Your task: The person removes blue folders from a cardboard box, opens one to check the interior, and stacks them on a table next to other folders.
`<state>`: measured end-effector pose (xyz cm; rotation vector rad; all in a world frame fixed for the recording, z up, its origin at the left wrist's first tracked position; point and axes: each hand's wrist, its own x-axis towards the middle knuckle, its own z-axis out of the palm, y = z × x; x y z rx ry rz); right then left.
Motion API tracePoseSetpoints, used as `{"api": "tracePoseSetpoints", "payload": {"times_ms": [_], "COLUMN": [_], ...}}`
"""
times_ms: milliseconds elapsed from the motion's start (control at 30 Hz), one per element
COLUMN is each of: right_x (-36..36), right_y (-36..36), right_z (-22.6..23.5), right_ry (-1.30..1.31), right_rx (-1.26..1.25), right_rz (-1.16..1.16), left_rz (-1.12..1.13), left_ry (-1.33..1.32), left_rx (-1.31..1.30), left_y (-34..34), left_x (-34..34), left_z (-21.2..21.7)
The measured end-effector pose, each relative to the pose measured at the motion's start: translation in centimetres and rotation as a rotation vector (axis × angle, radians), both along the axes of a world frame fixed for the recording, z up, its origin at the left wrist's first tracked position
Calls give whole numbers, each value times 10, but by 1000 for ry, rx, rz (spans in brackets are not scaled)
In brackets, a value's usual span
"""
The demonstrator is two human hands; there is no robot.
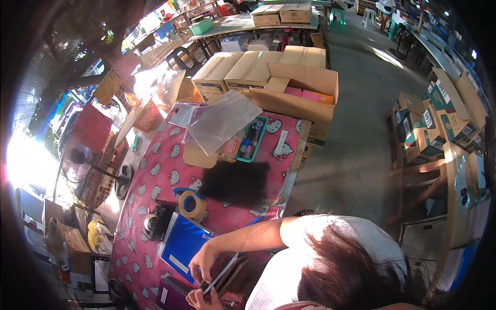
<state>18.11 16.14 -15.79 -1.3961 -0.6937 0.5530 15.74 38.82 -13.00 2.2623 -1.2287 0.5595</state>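
At the lower edge, my left hand [202, 299] is closed on the bottom end of a dark-covered notebook [233, 276]. A pale spiral coil [226, 268] runs along that notebook's edge, with its loose end sticking out past the top across my forearm. Just above the left, my right hand [204, 262] bends down with its fingertips pinched at the coil's lower end; the exact contact is small and partly hidden. Beside the right hand lies a blue notebook [181, 248], and purple notebooks [173, 293] are stacked left of my left hand.
On the pink patterned tablecloth [155, 206] lie a tape roll [192, 204], a black tape dispenser [160, 219], a black cloth-like piece [235, 182], a teal tray [251, 139] of small items and plastic sheets [219, 119]. An open carton [320, 111] stands beyond; stacked boxes [431, 124] are right.
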Motion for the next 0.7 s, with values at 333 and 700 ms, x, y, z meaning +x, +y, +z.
{"api": "tracePoseSetpoints", "payload": {"times_ms": [333,700], "right_x": [-36,-113], "right_y": [-18,-39], "right_z": [-117,-121], "right_ry": [281,188], "right_rx": [99,-142], "right_rz": [-38,-324], "left_rz": [-124,-290], "left_ry": [104,77], "left_rx": [-47,30], "left_y": [7,-28], "left_x": [1,-20], "left_z": [-6,5]}}
